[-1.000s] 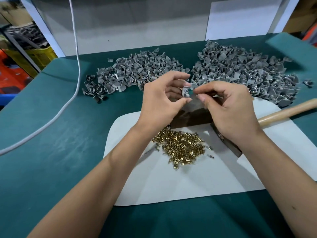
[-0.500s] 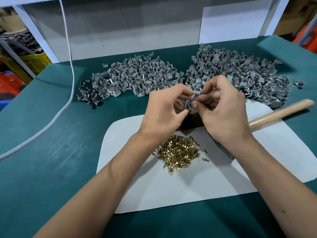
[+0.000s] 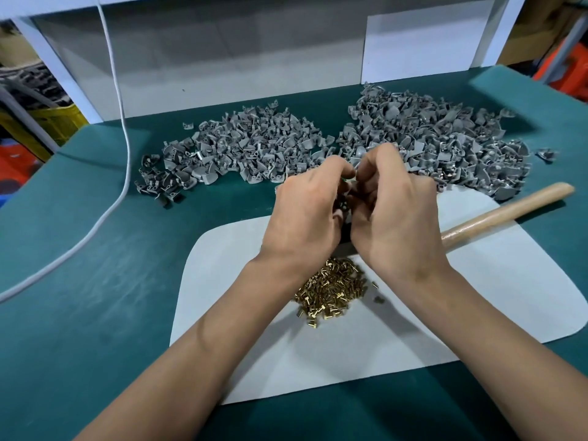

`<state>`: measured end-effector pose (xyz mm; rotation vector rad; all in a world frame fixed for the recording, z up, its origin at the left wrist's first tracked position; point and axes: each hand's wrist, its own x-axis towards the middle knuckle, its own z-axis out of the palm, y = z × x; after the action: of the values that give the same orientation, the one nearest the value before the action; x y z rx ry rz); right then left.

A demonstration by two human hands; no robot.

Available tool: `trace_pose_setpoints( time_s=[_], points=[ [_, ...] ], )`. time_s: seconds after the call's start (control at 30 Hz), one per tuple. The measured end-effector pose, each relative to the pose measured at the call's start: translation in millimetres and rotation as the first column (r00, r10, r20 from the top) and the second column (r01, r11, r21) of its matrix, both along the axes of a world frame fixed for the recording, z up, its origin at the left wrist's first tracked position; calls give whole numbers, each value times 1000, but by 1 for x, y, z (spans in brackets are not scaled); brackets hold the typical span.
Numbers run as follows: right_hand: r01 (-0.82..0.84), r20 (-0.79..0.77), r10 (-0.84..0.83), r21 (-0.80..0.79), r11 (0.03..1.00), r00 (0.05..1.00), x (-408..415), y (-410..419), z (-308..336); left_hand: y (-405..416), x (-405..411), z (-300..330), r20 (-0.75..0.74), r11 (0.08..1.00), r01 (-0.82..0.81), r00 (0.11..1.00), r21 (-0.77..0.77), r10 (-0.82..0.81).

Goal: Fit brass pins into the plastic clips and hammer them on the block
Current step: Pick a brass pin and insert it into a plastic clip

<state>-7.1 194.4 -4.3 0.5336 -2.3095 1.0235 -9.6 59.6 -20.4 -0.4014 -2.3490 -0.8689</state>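
My left hand (image 3: 305,214) and my right hand (image 3: 394,214) are pressed together over the middle of the table, fingers curled inward. Between them they pinch a small grey plastic clip (image 3: 343,205), mostly hidden by the fingers; any pin in it cannot be seen. A heap of brass pins (image 3: 331,291) lies on the white mat (image 3: 477,297) just below my wrists. The dark block (image 3: 345,241) is almost fully covered by my hands. The hammer's wooden handle (image 3: 509,208) lies at the right, its head hidden behind my right hand.
Two big piles of grey clips lie behind my hands, one on the left (image 3: 235,151) and one on the right (image 3: 445,144). A white cable (image 3: 125,148) runs down the left side of the green table. A grey wall panel stands at the back.
Both hands closed in tighter around the clip and sank lower toward the block, their backs now turned up so the clip is nearly hidden.
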Motion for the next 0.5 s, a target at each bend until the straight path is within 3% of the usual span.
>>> trace_pose_setpoints(
  time_s=[0.3, 0.5],
  points=[
    [-144, -25, 144, 9, 990, 989, -10, 13, -5, -2, 0, 2, 77, 979, -77, 995, 188, 63],
    [-138, -91, 141, 39, 990, 986, -17, 18, -8, -1, 2, 6, 134, 961, -51, 991, 271, 15]
  ],
)
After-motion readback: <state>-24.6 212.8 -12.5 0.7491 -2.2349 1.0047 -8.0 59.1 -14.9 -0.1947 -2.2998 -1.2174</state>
